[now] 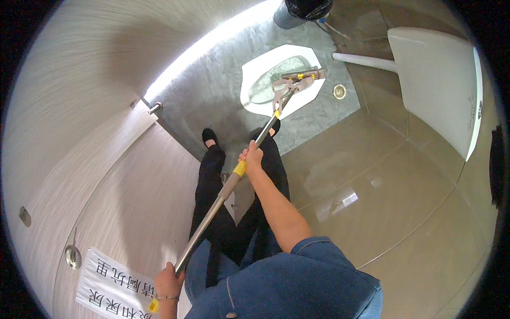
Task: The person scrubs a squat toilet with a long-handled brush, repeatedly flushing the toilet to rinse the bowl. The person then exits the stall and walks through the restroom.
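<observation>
A long-handled sponge mop (211, 211) slants across the view, its metal pole fitted with a beige sleeve and yellow collars. My left hand (169, 280) is closed round the pole near its yellow end, at the lower left. Farther along, my right hand (252, 155) grips the pole above the dark-trousered legs. The mop head (304, 76) lies across the right side of a white squat toilet (254, 101), over its rim and part of the bowl. Whether the head presses on the porcelain, I cannot tell.
A round floor drain (339, 92) sits right of the toilet. A black-lined bin (288, 20) stands at the back. On the right are a white cistern (435, 80) and its pipe (366, 61). Partition panels (143, 181) with a paper sign (114, 284) close in on the left.
</observation>
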Motion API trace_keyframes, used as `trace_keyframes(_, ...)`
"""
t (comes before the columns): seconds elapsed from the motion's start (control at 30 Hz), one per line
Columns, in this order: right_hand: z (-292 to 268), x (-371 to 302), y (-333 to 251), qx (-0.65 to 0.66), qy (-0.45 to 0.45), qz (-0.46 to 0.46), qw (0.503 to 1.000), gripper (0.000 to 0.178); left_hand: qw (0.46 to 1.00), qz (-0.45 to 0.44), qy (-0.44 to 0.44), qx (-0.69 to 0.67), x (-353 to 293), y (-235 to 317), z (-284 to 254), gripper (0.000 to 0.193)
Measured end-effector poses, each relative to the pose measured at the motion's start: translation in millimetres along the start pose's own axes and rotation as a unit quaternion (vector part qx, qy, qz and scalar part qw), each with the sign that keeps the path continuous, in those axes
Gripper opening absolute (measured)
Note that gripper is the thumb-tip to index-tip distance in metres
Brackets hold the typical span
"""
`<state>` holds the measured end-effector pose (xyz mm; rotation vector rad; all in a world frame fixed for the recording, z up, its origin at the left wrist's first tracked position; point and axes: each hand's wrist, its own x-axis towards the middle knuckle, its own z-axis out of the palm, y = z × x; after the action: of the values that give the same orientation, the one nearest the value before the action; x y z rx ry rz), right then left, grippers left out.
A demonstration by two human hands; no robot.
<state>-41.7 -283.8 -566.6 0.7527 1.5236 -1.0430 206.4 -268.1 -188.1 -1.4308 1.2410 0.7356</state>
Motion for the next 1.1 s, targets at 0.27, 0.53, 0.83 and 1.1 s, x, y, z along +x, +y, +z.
trace_keyframes(0.27, -26.8, -23.3, -1.7, 0.065, -0.035, 0.043, 0.996, 0.030, 0.999, -0.013, 0.027, 0.032, -34.6, 9.1, 1.6, 0.034)
trace_keyframes(0.53, -31.1, -26.8, 5.6, 0.101, -0.065, 0.046, 0.992, 0.029, 0.999, -0.003, 0.036, 0.024, -37.2, -4.7, 4.3, 0.035)
trace_keyframes(0.83, 0.6, -23.7, 3.1, 0.095, -0.036, 0.043, 0.994, 0.032, 0.997, -0.001, 0.071, -0.021, -17.6, -14.1, -2.3, 0.036)
trace_keyframes(1.1, -15.6, -22.8, -5.7, 0.117, -0.049, 0.019, 0.992, 0.032, 0.999, 0.005, 0.022, -0.030, -8.7, -12.2, -11.9, 0.039)
